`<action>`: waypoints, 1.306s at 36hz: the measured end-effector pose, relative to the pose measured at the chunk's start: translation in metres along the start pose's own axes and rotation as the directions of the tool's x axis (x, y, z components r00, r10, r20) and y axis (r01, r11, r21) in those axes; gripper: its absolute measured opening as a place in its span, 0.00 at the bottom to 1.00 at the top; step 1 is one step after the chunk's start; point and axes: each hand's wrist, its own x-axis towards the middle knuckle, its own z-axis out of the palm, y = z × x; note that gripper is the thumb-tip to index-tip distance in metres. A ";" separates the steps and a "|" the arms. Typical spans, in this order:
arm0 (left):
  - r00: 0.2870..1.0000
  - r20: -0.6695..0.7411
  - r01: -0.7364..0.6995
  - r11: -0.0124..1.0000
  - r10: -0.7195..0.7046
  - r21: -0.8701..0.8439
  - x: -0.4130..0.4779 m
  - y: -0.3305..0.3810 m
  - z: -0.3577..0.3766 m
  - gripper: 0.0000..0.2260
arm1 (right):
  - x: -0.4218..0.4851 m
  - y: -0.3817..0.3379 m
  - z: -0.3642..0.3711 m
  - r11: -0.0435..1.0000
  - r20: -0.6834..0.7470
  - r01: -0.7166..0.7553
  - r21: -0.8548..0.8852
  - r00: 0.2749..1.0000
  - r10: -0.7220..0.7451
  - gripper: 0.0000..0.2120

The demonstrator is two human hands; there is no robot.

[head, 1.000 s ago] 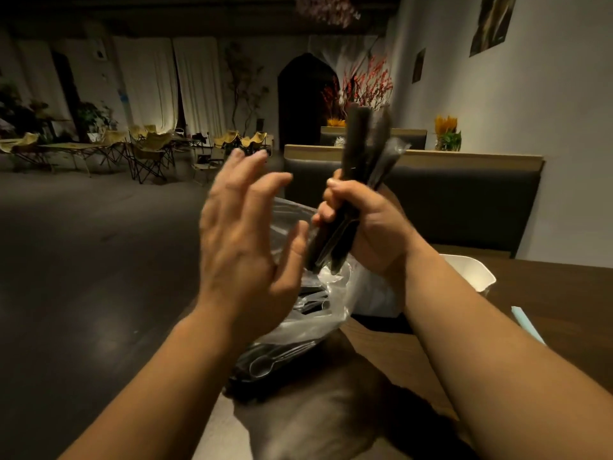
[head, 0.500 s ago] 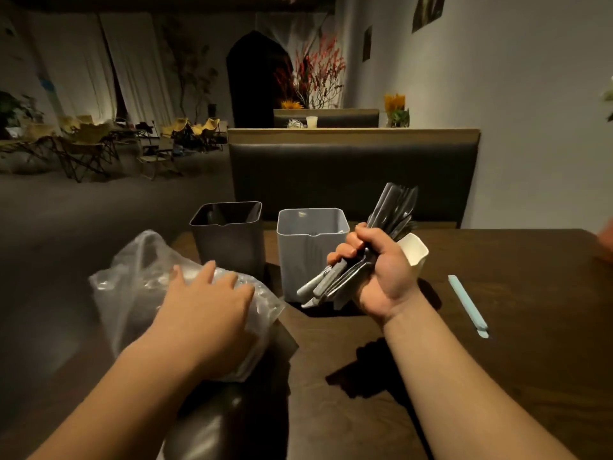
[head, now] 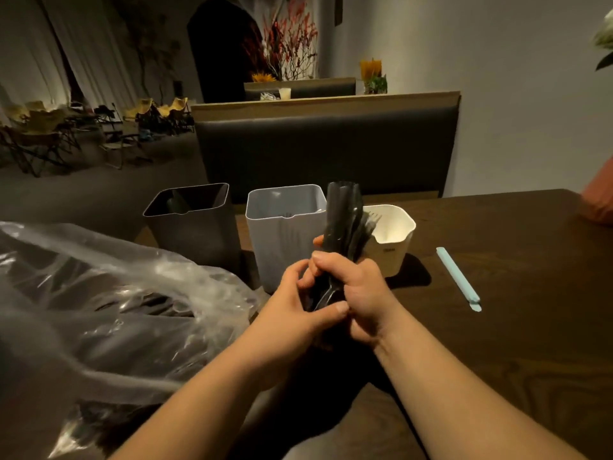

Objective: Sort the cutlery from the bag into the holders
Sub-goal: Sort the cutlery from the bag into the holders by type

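Note:
My right hand (head: 356, 293) grips a bundle of dark cutlery (head: 345, 220) upright in front of the holders. My left hand (head: 298, 313) has come in beside it, thumb and fingers pinching the lower ends of the bundle. Three holders stand in a row behind: a dark grey holder (head: 195, 230), a light grey holder (head: 282, 234) and a smaller white holder (head: 394, 244) with fork tines showing inside. The clear plastic bag (head: 109, 303) lies at the left with more dark cutlery inside.
A pale blue wrapped stick (head: 457, 277) lies on the dark wooden table (head: 514, 327) to the right. A padded bench back stands behind the holders. Something orange sits at the table's far right edge.
My left hand left the bag and moved right to the bundle. My right hand turned the cutlery from a slant to upright.

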 end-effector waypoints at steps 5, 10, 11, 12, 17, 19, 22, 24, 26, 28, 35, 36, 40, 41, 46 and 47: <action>0.977 0.182 0.145 0.967 -0.107 -0.210 -0.005 -0.013 -0.001 0.20 | 0.007 0.011 -0.008 0.863 -0.123 -0.029 -0.505 0.992 -0.039 0.24; 0.983 0.178 0.068 0.995 -0.053 -0.079 -0.005 -0.025 -0.016 0.17 | 0.007 0.015 -0.005 0.710 -0.056 -0.031 -0.704 0.998 -0.012 0.19; 0.984 0.168 0.073 0.993 -0.056 -0.093 -0.006 -0.026 -0.017 0.16 | 0.006 0.013 -0.004 0.680 -0.050 -0.027 -0.733 0.999 -0.014 0.17; 0.986 0.157 0.068 0.992 -0.051 -0.104 -0.007 -0.027 -0.018 0.14 | 0.005 0.010 -0.003 0.666 -0.039 -0.017 -0.746 0.999 -0.018 0.14; 0.994 0.109 0.005 0.989 0.011 -0.145 -0.007 -0.029 -0.016 0.14 | 0.003 0.010 0.000 0.677 -0.060 0.009 -0.736 0.995 -0.078 0.24; 0.996 0.080 -0.030 0.986 0.044 -0.164 -0.004 -0.029 -0.016 0.13 | 0.002 0.013 0.002 0.656 -0.048 0.081 -0.751 0.983 -0.177 0.21; 0.995 0.043 -0.077 0.968 0.090 -0.239 -0.003 -0.030 -0.015 0.11 | 0.000 0.014 0.009 0.659 -0.033 0.146 -0.738 0.967 -0.251 0.15; 0.996 0.023 -0.077 0.951 0.088 -0.298 -0.002 -0.032 -0.014 0.11 | 0.001 0.021 0.011 0.734 -0.050 0.125 -0.668 0.976 -0.212 0.18; 0.997 -0.018 -0.082 0.955 0.080 -0.285 0.000 -0.035 -0.013 0.11 | 0.003 0.030 0.013 0.766 -0.115 0.086 -0.637 0.972 -0.204 0.22; 0.994 -0.067 -0.102 0.970 0.089 -0.222 0.003 -0.037 -0.011 0.12 | 0.005 0.038 0.013 0.811 -0.178 0.062 -0.581 0.963 -0.202 0.24; 0.983 -0.125 -0.149 0.985 0.138 -0.084 0.003 -0.040 -0.008 0.09 | 0.009 0.049 0.013 0.973 -0.388 0.054 -0.223 0.911 -0.140 0.29; 0.988 -0.092 -0.133 0.988 0.126 -0.079 0.002 -0.039 -0.009 0.10 | 0.010 0.048 0.013 0.971 -0.396 0.081 -0.224 0.903 -0.166 0.31; 0.997 0.036 -0.070 0.997 0.069 0.020 0.001 -0.037 -0.013 0.11 | 0.014 0.041 0.013 0.971 -0.444 0.128 -0.200 0.872 -0.206 0.36; 0.996 0.055 -0.067 0.997 0.064 0.041 0.001 -0.037 -0.013 0.11 | 0.014 0.040 0.013 0.974 -0.469 0.134 -0.181 0.859 -0.206 0.37; 0.990 0.064 -0.131 0.991 0.128 0.041 0.000 -0.036 -0.010 0.09 | 0.017 0.037 0.009 0.967 -0.545 0.154 -0.204 0.802 -0.243 0.31; 0.987 0.054 -0.157 0.986 0.154 0.058 0.001 -0.036 -0.010 0.09 | 0.018 0.037 0.008 0.960 -0.556 0.170 -0.224 0.787 -0.269 0.28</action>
